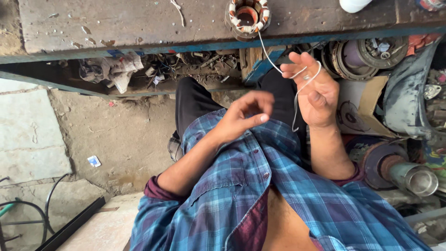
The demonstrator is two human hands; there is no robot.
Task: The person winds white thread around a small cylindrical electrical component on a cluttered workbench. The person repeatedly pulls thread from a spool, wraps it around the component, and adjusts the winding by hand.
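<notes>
A round motor stator [247, 16] with copper-coloured windings and white ties sits on the worn wooden bench [116, 23]. A thin white string [267, 55] runs from it down to my right hand [313, 90], which has the string looped around its fingers and gripped, palm facing me. My left hand [244, 116] is below and left of it, fingers curled with thumb and forefinger pinched near the string's loose end; whether it holds the string I cannot tell. My blue plaid shirt [260, 195] and dark trousers fill the lower view.
Under the bench lie crumpled rags [114, 69] and scrap bits. At the right are motor parts: round housings [362, 56], a rotor with a metal shaft [409, 176], cardboard [367, 107]. A dirt floor and stone slabs [32, 135] are at left, with black cable [51, 200].
</notes>
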